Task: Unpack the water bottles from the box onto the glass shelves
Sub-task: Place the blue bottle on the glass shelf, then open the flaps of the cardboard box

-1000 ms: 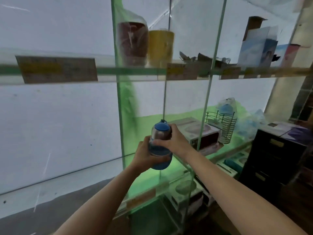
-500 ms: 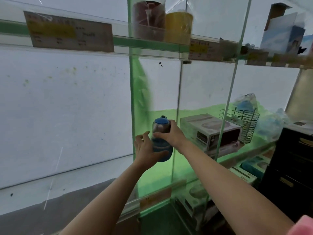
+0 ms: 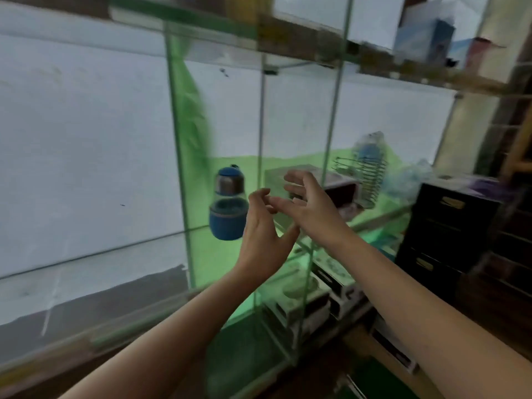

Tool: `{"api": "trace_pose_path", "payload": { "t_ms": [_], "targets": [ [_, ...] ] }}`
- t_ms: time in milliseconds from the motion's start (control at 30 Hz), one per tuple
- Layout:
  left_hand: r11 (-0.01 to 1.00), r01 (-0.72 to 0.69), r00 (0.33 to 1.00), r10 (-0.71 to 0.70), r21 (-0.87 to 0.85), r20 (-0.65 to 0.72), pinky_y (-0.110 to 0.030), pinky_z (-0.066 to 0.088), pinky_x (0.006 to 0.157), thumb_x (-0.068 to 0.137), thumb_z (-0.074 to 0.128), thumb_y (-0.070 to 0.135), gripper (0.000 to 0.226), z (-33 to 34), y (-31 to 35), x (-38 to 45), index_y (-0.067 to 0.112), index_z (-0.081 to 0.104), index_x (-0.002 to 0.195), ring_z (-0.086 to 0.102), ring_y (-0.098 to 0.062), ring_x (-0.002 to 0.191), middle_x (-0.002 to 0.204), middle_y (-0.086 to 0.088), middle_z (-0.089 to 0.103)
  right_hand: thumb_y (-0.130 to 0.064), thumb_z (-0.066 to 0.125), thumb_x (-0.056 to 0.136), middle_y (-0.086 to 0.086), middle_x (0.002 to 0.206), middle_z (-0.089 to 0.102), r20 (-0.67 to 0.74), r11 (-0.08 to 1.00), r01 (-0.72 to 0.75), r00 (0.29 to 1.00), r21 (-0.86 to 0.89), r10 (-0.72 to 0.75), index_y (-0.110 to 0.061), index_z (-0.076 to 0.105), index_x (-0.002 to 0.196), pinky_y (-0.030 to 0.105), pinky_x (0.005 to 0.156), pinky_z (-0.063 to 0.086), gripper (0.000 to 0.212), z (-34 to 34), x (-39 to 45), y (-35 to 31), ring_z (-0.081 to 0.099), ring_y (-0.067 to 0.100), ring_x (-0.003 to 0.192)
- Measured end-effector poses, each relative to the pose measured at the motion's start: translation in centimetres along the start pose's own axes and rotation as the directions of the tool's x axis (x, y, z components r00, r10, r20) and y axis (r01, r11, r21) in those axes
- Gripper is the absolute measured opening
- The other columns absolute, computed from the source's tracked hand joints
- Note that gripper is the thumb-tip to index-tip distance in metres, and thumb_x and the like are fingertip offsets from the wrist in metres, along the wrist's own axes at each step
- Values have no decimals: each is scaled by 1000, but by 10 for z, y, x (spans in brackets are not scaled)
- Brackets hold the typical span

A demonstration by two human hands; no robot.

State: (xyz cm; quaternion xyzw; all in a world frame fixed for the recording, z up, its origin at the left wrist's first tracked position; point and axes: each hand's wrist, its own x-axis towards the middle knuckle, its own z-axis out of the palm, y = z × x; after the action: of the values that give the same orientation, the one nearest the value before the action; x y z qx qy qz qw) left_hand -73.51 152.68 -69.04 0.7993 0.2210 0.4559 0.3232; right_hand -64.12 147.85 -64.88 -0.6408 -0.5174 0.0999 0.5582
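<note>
The water bottle [image 3: 229, 203], gripped by both hands 0.5 s before, stood free on the glass shelf [image 3: 95, 249]. Just right of the bottle, the left hand [image 3: 263, 240] and right hand [image 3: 309, 207] hung empty, fingers loosely spread; this bottle looked placed

The water bottle [image 3: 229, 207] stands up straight on the glass shelf [image 3: 201, 249], close to the green glass wall. It has a round blue bottom, a clear middle and a blue cap. Nothing holds it.
</note>
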Motion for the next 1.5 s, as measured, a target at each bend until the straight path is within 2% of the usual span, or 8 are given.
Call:
{"api": "trace_pose_path", "payload": {
  "t_ms": [133,267,333,467,700,833,1133,1500],
  "targets": [
    [998,-9,999,11,-55,40,-19,39,89,80,69,12,63,32,7,-5,6,33,131,53,-16,112,121,-3,50,-23,70,83,-6,135,47,-31,999,-25,999,-39,24,-17,40,135,11,92,40,60,-25,-27,13,47,3,121],
    [996,-17,979,34,-83,202,-23,38,90,81,63,8,61,97,26,-14,4,32,133,51,-22,117,127,-12,49,-21,70,83,-4,138,45,-177,985,-121,979,-125,98,-17,37,137,27,104,38,64,-79,-72,37,44,2,120],
    [991,-20,959,57,-135,277,-25,38,88,85,60,9,58,129,40,-26,6,30,135,50,-20,114,126,-10,48,-23,69,84,-4,139,43,-258,968,-170,959,-184,120,-18,36,138,28,104,38,64,-108,-99,49,39,2,122],
    [971,-48,921,134,-234,366,-24,38,88,90,55,14,53,177,57,-48,9,29,136,49,-16,113,127,-7,45,-29,66,86,-5,141,39,-414,936,-278,894,-215,171,-22,33,140,22,96,33,64,-146,-144,63,37,5,124],
    [935,-72,860,234,-348,453,-24,39,89,92,55,19,46,243,56,-149,12,35,133,47,-11,108,127,-8,45,-34,65,85,-5,142,42,-627,877,-460,726,-137,283,-23,33,140,26,103,36,64,-161,-265,109,40,8,128],
    [923,-90,848,267,-373,458,-21,37,87,93,56,22,45,264,46,-191,8,38,132,47,-11,106,123,-9,46,-32,65,86,-5,140,43,-664,870,-479,689,-118,290,-22,34,140,22,99,34,64,-159,-311,136,41,7,127],
    [943,-97,808,261,-318,527,-20,34,87,95,51,25,42,277,3,-225,7,39,131,49,-17,115,126,-9,48,-30,66,85,-5,139,42,-643,810,-574,667,-122,376,-21,30,141,34,108,38,67,-131,-350,181,41,9,128],
    [967,-147,721,248,-207,647,-18,35,89,95,53,23,40,294,-24,-244,5,42,129,50,-21,117,129,-12,45,-32,67,85,-2,143,41,-588,703,-703,617,-112,523,-22,28,143,25,101,33,71,-119,-368,216,41,11,129]
  ]
}}
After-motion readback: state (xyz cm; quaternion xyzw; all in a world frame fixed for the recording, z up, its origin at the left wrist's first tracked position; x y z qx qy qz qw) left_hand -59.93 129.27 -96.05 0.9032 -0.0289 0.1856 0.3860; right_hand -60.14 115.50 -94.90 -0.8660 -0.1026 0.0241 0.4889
